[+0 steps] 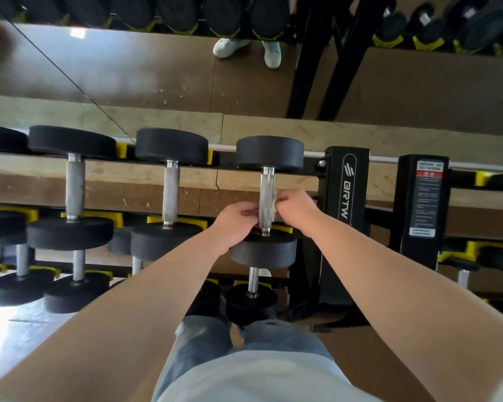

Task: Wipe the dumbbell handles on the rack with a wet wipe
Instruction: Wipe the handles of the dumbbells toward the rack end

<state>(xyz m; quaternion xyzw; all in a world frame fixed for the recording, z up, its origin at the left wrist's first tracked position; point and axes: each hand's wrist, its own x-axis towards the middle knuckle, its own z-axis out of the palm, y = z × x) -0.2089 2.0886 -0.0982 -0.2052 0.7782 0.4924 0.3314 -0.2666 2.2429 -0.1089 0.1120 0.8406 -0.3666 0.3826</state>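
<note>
**Wiping the top row's end handle**

The right hand [294, 206] pinches the wipe [273, 203] against the handle [266, 187] of the rightmost top dumbbell on the rack [346, 227]. The left hand [238, 220] curls at the handle's other side; I cannot tell whether it grips the wipe. Other handles look dry, so most probably remain.

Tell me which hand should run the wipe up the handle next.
Right, probably. The right hand pinches the wipe against the handle on its right side; the left hand curls at its left, and what it holds is unclear.
</note>
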